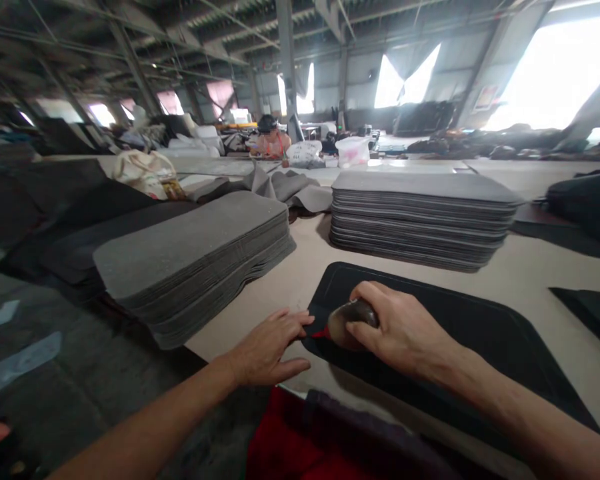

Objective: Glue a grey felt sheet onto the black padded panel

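Nearest, at the bottom edge, lies a piece of bright red cloth [285, 440]. Above it the person's left hand [275, 343] is palm down with its fingers loosely spread and nothing visible in its grasp; its fingertips reach the left end of a flat black panel with rounded corners [445, 313], though whether they press on it is hard to tell. The right hand [397, 320] is wrapped around a rounded, brownish-grey bottle [341, 325], thumb on the near side, the bottle tipped so that its thin red nozzle [320, 333] points left, at the panel's near-left corner and close to the left fingertips. How hard it squeezes cannot be told.

To do this well, the nozzle probably wants to stay low and follow the margin evenly under light pressure, with the left fingers steadying the corner yet clear of the tip.

The panel lies on a beige tabletop [270, 293]. Beyond it stand two stacks: dark grey rounded sheets on the left [195, 247] and lighter-topped grey sheets on the right [420, 223]. Behind them are rumpled grey offcuts [293, 187], a cream cloth bag [143, 170] and, farther off, another person [273, 143] near white plastic bags [353, 151].
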A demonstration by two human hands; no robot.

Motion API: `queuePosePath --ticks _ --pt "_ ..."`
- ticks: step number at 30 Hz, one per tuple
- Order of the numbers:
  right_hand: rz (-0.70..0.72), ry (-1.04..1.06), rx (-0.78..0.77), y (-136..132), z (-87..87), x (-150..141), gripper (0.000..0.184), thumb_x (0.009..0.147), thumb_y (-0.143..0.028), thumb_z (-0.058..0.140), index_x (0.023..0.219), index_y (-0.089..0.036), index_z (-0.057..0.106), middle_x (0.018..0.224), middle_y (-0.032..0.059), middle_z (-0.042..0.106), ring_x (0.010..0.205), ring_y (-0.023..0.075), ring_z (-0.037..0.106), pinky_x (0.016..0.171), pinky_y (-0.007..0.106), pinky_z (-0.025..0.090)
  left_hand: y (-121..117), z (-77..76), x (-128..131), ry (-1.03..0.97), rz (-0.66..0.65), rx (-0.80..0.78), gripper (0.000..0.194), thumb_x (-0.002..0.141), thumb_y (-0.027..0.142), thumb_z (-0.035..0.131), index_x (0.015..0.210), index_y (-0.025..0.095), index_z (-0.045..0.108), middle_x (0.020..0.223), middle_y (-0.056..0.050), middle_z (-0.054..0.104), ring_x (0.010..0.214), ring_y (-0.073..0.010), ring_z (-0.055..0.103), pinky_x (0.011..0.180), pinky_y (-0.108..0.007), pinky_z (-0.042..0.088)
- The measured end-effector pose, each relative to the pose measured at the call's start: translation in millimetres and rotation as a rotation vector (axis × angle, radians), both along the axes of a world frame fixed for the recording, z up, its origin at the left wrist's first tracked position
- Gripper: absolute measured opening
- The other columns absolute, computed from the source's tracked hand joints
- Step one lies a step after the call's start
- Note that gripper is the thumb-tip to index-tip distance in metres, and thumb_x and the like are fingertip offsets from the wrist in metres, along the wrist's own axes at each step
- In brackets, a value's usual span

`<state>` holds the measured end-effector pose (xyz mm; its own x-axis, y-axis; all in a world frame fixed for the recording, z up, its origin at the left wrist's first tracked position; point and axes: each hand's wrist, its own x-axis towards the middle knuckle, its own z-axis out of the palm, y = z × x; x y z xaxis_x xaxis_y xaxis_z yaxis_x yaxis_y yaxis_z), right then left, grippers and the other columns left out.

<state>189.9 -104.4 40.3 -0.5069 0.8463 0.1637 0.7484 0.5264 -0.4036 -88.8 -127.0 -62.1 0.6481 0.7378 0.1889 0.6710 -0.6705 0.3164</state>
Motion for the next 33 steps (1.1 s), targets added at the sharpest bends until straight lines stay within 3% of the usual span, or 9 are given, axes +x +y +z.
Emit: queuePosePath --ticks 9,16,25,33 --pt "0.033 -0.128 0.031 0 18.3 -3 0.012 0.08 -0.021 0.059 0.092 -0.02 0.056 0.088 0.0029 0.059 0.076 0.0203 0.056 0.064 0.031 0.03 1 -3.3 0 -0.002 -0.027 0.04 0.041 0.093 0.048 0.062 0.121 0.02 0.05 0.149 -0.015 0.049 0.141 -0.029 0.044 0.122 -0.055 0.028" --pt "-0.02 -0.234 0.015 1 34.1 15 0.01 0.079 -0.024 0.058 0.088 -0.023 0.054 0.083 0.0001 0.062 0.072 0.02 0.053 0.06 0.031 0.026 1 -0.2 2 0.005 -0.014 0.007 0.037 0.091 0.045 0.064 0.116 0.021 0.05 0.146 -0.014 0.053 0.141 -0.0287 0.044 0.121 -0.055 0.03" --pt "-0.162 -0.34 -0.058 -14 42.1 79 0.011 0.079 -0.029 0.058 0.089 -0.023 0.057 0.08 0.0001 0.061 0.069 0.0191 0.052 0.058 0.031 0.026 3 -2.0 -1 0.059 -0.022 0.052 0.035 0.095 0.044 0.058 0.119 0.021 0.048 0.149 -0.015 0.05 0.142 -0.0275 0.043 0.121 -0.056 0.031" --pt "-0.307 -0.297 -0.165 -35 34.5 155 0.015 0.082 -0.035 0.056 0.09 -0.024 0.061 0.079 0.0009 0.063 0.067 0.019 0.055 0.055 0.03 0.03 6 -2.1 -3 0.075 -0.032 0.122 0.031 0.094 0.042 0.059 0.117 0.022 0.051 0.147 -0.012 0.052 0.138 -0.0266 0.048 0.121 -0.053 0.034"
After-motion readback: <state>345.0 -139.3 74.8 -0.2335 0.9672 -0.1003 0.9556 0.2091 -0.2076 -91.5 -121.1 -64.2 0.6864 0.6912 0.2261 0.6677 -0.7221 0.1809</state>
